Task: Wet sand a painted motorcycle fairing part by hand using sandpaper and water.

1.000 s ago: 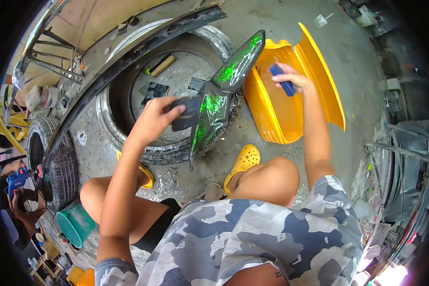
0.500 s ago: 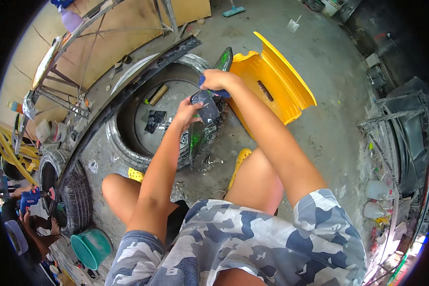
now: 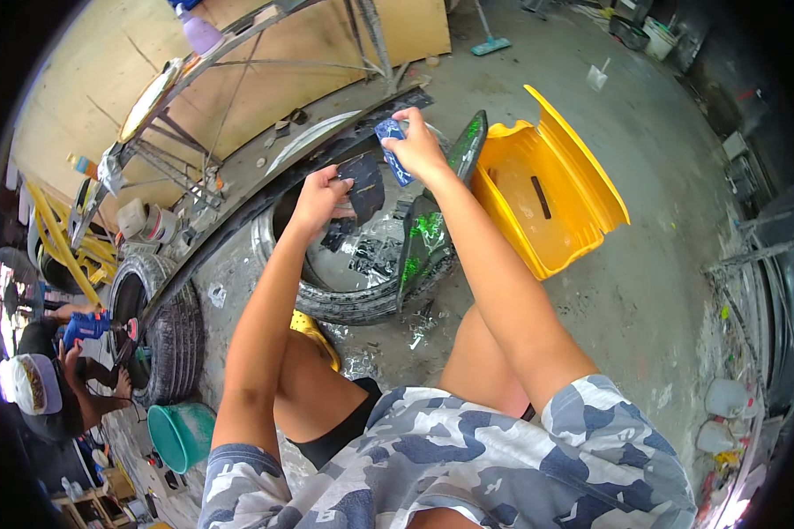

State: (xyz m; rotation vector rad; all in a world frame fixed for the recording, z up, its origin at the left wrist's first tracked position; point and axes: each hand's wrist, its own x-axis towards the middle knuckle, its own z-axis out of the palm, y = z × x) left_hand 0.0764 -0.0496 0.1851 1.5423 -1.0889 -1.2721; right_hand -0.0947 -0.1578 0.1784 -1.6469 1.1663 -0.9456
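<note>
My left hand point(image 3: 320, 203) pinches the edge of a dark grey sheet point(image 3: 363, 187), perhaps sandpaper, above the opening of a large tyre point(image 3: 344, 307) on the floor. To its right, my right hand point(image 3: 419, 152) grips a small blue block point(image 3: 392, 150) between thumb and fingers. The two hands are apart. Beneath my right forearm, a curved dark panel with bright green patches point(image 3: 422, 231) rests against the tyre's right side; the forearm hides part of it. Under the sheet, wet-looking dark pieces point(image 3: 375, 256) lie inside the tyre.
A yellow plastic panel point(image 3: 512, 225) with a dark bar point(image 3: 540, 197) in it lies right. A long dark strip point(image 3: 238, 242) crosses from the tyre to a second tyre point(image 3: 172, 353). A green bucket point(image 3: 181, 436) stands left, near a person with a blue power tool point(image 3: 86, 328).
My view has shifted, so the scene sits farther right. Both hands have moved left off the green-patched panel to over the tyre's opening, and the sheet and block are now apart.
</note>
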